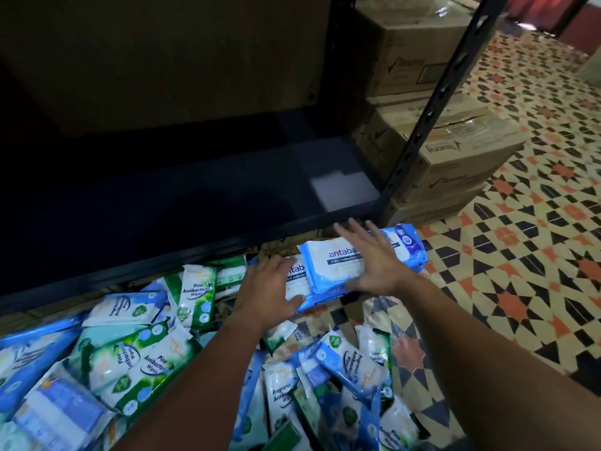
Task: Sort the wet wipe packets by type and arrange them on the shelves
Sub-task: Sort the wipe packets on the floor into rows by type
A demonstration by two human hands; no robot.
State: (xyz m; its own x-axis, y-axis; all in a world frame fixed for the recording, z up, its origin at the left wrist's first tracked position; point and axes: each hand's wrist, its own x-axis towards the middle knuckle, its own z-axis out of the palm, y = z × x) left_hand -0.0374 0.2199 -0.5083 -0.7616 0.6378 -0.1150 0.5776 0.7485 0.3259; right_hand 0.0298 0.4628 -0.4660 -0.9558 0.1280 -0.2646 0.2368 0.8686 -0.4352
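Two hands, left [271, 289] and right [379, 260]. Two blue antabax packets [335, 266] visible in a stack. Many loose packets [136, 356], too heaped to count. Several cardboard boxes [455, 151], far right.

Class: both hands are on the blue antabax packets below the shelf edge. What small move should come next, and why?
Probably lift the antabax packets onto the dark shelf board just above. The left hand grips the stack's left side, the right hand lies flat on top, and these packets are already gathered apart from the green pine packets.

Blue-white packets [335, 268], green-white packets [195, 288], black shelf [195, 203], star-patterned floor [520, 255] (orange, black, cream)
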